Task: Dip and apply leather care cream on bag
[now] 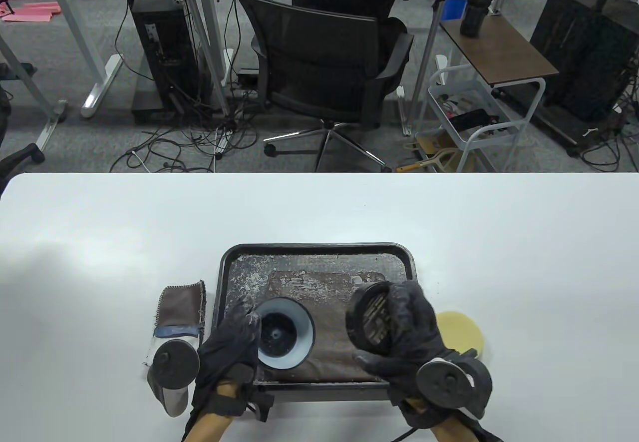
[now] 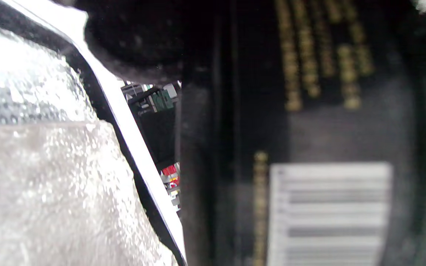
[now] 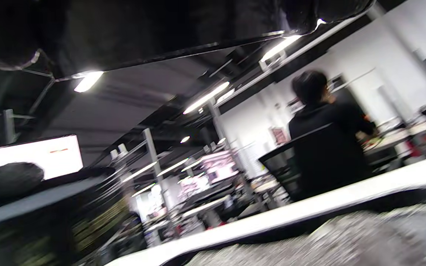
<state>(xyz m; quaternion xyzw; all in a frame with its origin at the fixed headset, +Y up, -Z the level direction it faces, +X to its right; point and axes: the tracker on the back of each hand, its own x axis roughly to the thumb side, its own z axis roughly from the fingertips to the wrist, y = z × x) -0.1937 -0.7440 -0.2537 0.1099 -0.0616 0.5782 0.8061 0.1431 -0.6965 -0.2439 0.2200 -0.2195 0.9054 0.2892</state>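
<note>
Black and flaked with dried white residue, the tray (image 1: 227, 272) sat near our edge of the white table (image 1: 100, 242), and on it lay the brown leather bag (image 1: 327, 357), flat. We steadied the open cream jar (image 1: 284, 332) on the bag with our left hand (image 1: 227, 352), its fingers curled against the jar's left side. Our right hand (image 1: 404, 332) gripped the black lid (image 1: 372, 319), lifted clear of the jar and tilted so its underside faced the camera.

To our judgement, the step in hand was clearing the lid before dipping. It wanted setting down well apart from the bag, with the left hand holding the jar so it would not skid. The yellow applicator pad (image 1: 462, 332) lay just beside the tray's right rim (half hidden behind our right hand), so the lid should not land on it. A brown cloth (image 1: 182, 304) lay left of the tray. The wrist views were blurred, so whether cream clung inside the lid we could not tell.

Open tabletop stretched on both sides and beyond the tray; the tray's raised rim was the edge to lift over
</note>
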